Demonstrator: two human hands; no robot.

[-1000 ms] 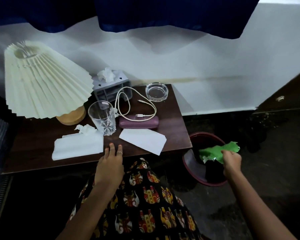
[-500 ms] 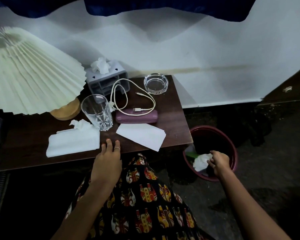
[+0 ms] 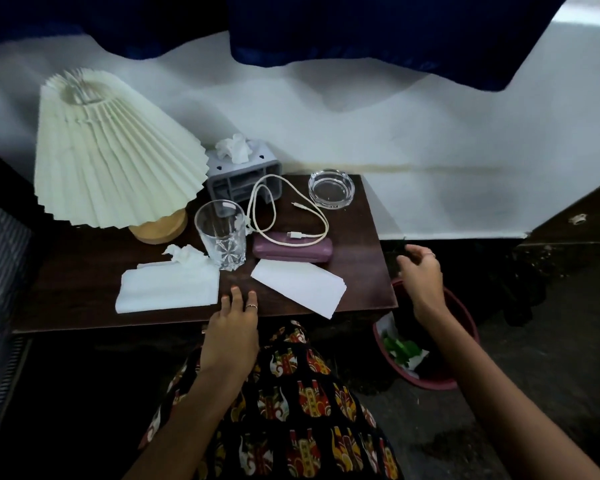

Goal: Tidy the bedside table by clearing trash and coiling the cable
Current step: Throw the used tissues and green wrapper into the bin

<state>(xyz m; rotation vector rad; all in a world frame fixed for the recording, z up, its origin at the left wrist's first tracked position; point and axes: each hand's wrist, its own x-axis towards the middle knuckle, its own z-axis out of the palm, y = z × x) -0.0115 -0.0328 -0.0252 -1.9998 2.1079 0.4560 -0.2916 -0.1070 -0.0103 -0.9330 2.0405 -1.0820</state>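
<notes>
A dark wooden bedside table [image 3: 84, 271] holds a loose white cable [image 3: 267, 209], one end lying on a purple case [image 3: 291, 250]. A flat white paper [image 3: 300, 287] lies near the front right edge. A folded white tissue [image 3: 167, 289] with a crumpled wad [image 3: 186, 254] on it lies front left. My left hand [image 3: 234, 323] rests flat on the table's front edge, fingers apart, holding nothing. My right hand [image 3: 421, 275] hovers open beside the table's right edge, above a red bin [image 3: 465, 320] on the floor. Green and white trash [image 3: 404, 351] lies inside the bin.
A cream pleated lamp [image 3: 111, 150] stands at the back left. A clear drinking glass [image 3: 221, 235], a grey tissue box [image 3: 245, 178] and a glass ashtray [image 3: 331, 189] also stand on the table. My patterned skirt [image 3: 291, 410] is below the table's edge. Dark furniture [image 3: 575, 216] is at the right.
My right hand let go of the green and white trash into the bin, then rose up toward the table's right edge, now open. My left hand stayed on the table edge.
</notes>
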